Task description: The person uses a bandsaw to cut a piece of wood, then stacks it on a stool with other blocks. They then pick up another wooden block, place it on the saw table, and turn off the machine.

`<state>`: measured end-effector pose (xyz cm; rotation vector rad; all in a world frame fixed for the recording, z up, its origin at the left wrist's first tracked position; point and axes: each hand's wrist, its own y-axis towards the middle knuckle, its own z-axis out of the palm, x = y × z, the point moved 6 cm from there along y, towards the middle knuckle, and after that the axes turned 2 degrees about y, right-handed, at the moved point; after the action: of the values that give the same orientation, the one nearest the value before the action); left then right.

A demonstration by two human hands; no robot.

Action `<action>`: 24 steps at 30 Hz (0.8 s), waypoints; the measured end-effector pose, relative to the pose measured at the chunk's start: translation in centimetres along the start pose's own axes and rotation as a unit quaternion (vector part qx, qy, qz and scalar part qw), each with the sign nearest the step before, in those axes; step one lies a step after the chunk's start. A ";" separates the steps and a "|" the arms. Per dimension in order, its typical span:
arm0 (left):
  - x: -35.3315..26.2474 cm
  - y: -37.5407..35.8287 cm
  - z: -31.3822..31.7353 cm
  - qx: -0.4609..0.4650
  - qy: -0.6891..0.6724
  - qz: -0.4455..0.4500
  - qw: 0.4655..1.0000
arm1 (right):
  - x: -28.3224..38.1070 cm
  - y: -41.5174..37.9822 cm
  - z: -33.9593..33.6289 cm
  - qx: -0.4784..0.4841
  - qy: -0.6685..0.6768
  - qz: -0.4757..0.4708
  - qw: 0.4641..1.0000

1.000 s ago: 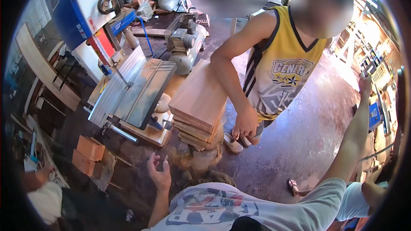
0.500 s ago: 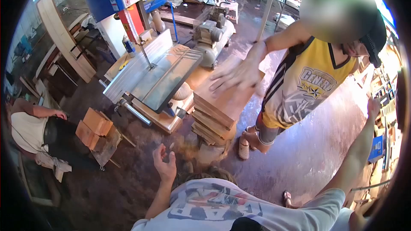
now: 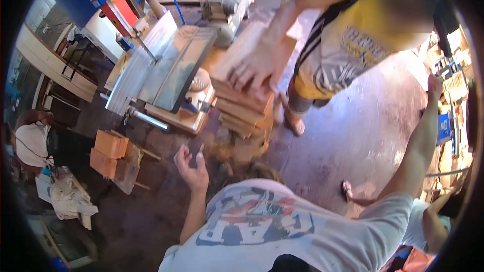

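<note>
My left hand [image 3: 191, 170] is raised in front of my white T-shirt [image 3: 262, 226], its fingers bent and apart, holding nothing. Beyond it stands a stack of wooden boards [image 3: 247, 105]. My right arm reaches out to the right, where my right hand [image 3: 434, 84] is at the tool-covered bench [image 3: 437, 163]. Tools lie close to its fingers, with a blue case [image 3: 443, 129] just below; what the fingers do is too small to make out. A person in a yellow and grey jersey [image 3: 335, 60] bends over the stack, one hand [image 3: 252, 73] over the top board.
A bandsaw table [image 3: 184, 68] stands ahead to the left, with an air compressor [image 3: 224, 7] behind it. Reddish wood blocks [image 3: 110, 152] sit on a small stand [image 3: 128, 174] at the left. Another person [image 3: 35, 143] is at the far left. Long planks [image 3: 55, 68] lean behind.
My view has tilted and shifted. The person in the jersey has bent lower, and their hand has moved nearer the stack's front edge. My left hand stays raised; my right arm remains stretched out.
</note>
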<state>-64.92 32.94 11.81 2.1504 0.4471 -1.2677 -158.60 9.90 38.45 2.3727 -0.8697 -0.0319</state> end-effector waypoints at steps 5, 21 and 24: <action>0.4 1.1 0.2 0.004 -0.013 0.000 1.000 | -4.4 -4.0 5.1 -0.010 0.090 0.113 0.989; 0.0 4.8 1.4 0.056 0.019 0.086 0.995 | 34.3 -22.6 -36.1 -0.566 0.267 -0.335 0.704; -0.5 5.5 1.3 0.030 0.015 0.105 0.994 | 35.0 -21.7 -38.7 -0.544 0.330 -0.344 0.691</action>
<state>-63.01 27.91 13.54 2.2036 0.1915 -1.1462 -110.01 22.82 64.35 1.2241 0.4014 0.0093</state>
